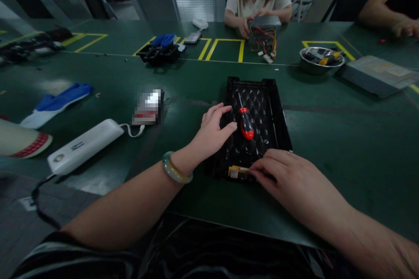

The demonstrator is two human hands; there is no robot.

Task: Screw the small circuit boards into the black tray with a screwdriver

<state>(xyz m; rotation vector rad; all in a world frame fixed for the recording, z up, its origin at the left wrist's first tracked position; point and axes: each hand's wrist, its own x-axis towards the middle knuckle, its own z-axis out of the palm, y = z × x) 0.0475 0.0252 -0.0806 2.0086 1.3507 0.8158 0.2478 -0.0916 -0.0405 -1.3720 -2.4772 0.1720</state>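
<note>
A black plastic tray [276, 117] with a bumpy floor lies in front of me on the green table. Inside it rests a screwdriver [246, 124] with a red and black handle, its shaft pointing away from me. My left hand [216, 128] lies over the tray's left edge, fingers apart and holding nothing. At the tray's near end, my right hand [278, 165] pinches the right end of a small yellow circuit board [236, 171]. The board's right end is hidden by my fingertips. Several small shiny bits lie on the tray floor.
Left are a white power bank [85, 146] cabled to a blurred device [149, 107], and a blue-white glove [59, 102]. Farther back stand a black box [159, 54] and a metal bowl [319, 67] of tools. Opposite, a person handles a metal box [265, 21] with coloured wires.
</note>
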